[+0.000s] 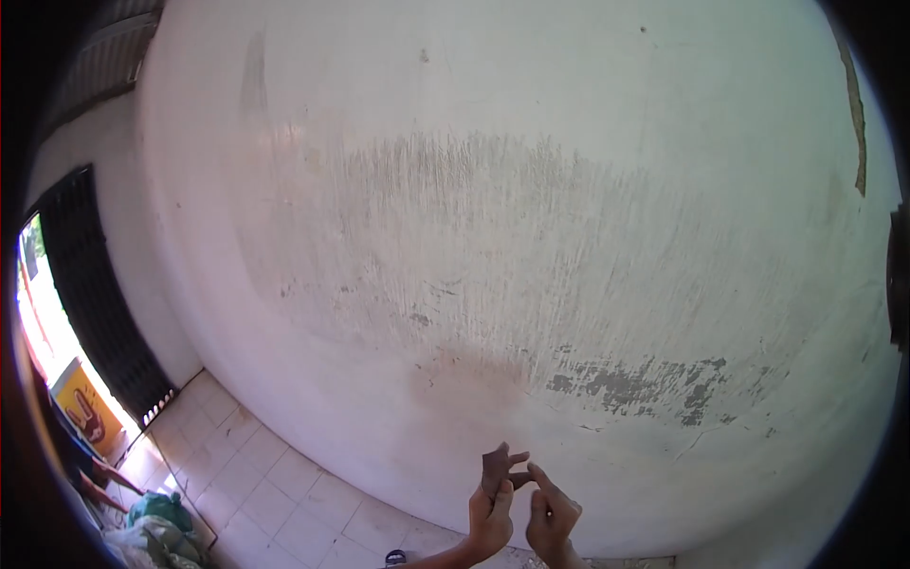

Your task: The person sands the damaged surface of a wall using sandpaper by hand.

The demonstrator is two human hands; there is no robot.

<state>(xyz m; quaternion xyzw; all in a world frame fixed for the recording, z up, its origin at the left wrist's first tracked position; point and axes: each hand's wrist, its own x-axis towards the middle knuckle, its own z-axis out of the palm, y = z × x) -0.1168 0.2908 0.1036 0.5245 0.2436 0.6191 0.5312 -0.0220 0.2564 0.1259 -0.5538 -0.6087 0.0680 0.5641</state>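
Note:
A small brown sheet, which looks like folded sandpaper, stands up from the fingers of my left hand. That hand is closed on its lower part, with the thumb pressed along it and some fingers pointing right. Close beside it, my right hand has its index finger stretched up toward the left fingertips. Its thumb is apart from the index finger, and nothing shows between them. Whether the two hands touch is unclear. Behind both hands rises a white wall with vertical scrape marks and grey patches of lost paint.
Pale floor tiles run along the wall's foot. At left are a dark folding gate, a yellow box, a green bag and another person's arm. A dark sandal shows at the bottom.

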